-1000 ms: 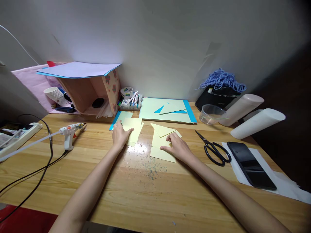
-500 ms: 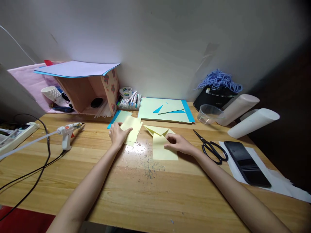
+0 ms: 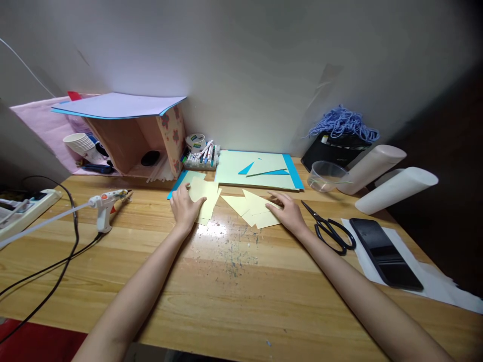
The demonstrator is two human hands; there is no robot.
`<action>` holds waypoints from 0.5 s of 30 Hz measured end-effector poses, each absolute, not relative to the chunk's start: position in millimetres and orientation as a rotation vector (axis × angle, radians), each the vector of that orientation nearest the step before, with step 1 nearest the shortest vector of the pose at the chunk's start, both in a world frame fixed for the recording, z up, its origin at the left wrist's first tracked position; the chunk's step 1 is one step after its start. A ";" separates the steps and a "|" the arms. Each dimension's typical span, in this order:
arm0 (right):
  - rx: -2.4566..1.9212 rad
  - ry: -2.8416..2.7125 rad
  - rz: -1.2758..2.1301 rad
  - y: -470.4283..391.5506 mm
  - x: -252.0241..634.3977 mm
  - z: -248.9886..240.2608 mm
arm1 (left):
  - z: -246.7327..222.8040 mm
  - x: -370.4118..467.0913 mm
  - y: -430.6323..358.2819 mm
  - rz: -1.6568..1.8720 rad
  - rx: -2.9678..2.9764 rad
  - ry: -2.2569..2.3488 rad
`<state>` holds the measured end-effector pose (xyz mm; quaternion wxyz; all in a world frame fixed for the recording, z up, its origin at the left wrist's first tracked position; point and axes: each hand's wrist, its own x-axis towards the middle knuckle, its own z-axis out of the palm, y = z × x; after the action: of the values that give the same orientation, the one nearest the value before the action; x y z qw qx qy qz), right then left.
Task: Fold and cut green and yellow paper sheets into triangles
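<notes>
My left hand point(image 3: 183, 208) grips a small stack of pale yellow paper sheets point(image 3: 204, 196) by the left side, its thumb lying on top and the other fingers at the edge. To the right, my right hand point(image 3: 289, 212) has its thumb and fingers on the right end of several pale yellow paper pieces point(image 3: 256, 207). Those pieces overlap in a loose fan, some with pointed corners, flat on the table. Black-handled scissors point(image 3: 330, 232) lie just right of my right hand. Blue and pale green paper point(image 3: 177, 185) shows behind my left hand.
A glue gun point(image 3: 105, 208) with its black cord lies at left, near a pink box point(image 3: 171, 146). Markers point(image 3: 204, 157) and a stack of large sheets point(image 3: 230, 168) stand at the back. At right are a clear bowl point(image 3: 326, 178), white rolls point(image 3: 400, 191) and a phone point(image 3: 385, 254).
My right hand has moved slightly away from me and right, carrying its paper onto the triangular pieces, where they now lie flatter and overlapping. My left hand has stayed nearly still.
</notes>
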<state>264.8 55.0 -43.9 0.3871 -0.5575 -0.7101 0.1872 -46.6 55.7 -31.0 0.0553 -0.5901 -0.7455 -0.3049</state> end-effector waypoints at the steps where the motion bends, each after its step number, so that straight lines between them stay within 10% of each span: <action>1: -1.411 -1.841 0.374 54.2 263.7 -42.9 | -30.4 -45.9 55.0 -0.941 -1.803 -2.254; 15: -1.078 -2.016 0.648 36.1 245.1 -35.4 | -20.1 -0.1 39.3 -2.162 -2.316 -2.077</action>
<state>245.1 36.1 -35.4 0.3735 -0.4209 -0.7870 0.2529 -0.1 39.3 -20.1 -0.3178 -0.5796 -0.5198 -0.5412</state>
